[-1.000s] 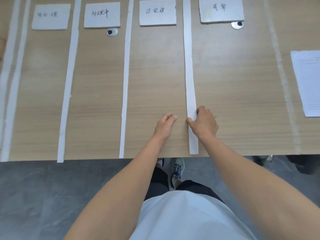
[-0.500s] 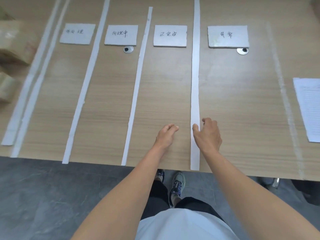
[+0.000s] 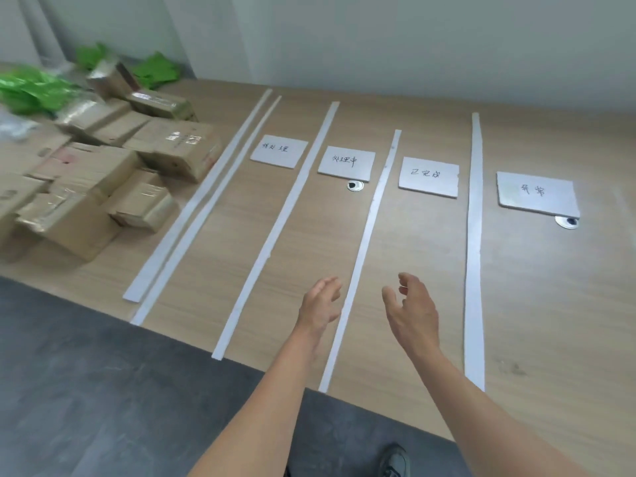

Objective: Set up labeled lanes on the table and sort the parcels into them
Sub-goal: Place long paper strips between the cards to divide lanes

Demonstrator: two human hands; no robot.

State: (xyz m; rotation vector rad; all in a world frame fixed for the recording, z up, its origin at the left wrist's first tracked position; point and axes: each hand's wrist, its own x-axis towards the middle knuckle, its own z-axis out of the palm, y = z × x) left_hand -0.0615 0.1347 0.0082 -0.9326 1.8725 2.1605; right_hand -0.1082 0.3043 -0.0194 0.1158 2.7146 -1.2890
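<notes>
Both arms reach forward over the front edge of the wooden counter [image 3: 550, 304]. The left grip [image 3: 320, 304] is relaxed, its fingers loosely bent and apart, and it holds nothing. It sits just left of the fourth white strip [image 3: 367, 235], in the lane between that strip and the third white strip [image 3: 275, 232]. The right grip [image 3: 413, 311] is likewise loose and holds nothing, thumb and fingers spread with a gap between them, and it sits in the next lane, between the fourth strip and the wide fifth white strip [image 3: 474, 235]. Whether either one touches the counter cannot be told. A pair of narrow strips [image 3: 156, 259] lying side by side marks the left border of the lanes. Near the far end of each lane lies a white label card with handwriting: the first card [image 3: 278, 151], the second card [image 3: 346, 163], the third card [image 3: 429, 180] and the fourth card [image 3: 537, 192]. A round cable grommet [image 3: 355, 185] shows just below the second card, and another grommet [image 3: 567, 222] peeks from under the fourth. The parcels [image 3: 103, 173], brown taped cardboard boxes, are heaped on the counter's left end, outside the lanes and well apart from both hands. Green bags [image 3: 31, 91] lie behind them by the wall [image 3: 378, 46]. A shoe [image 3: 395, 463] stands on the grey floor [image 3: 103, 373] below.
</notes>
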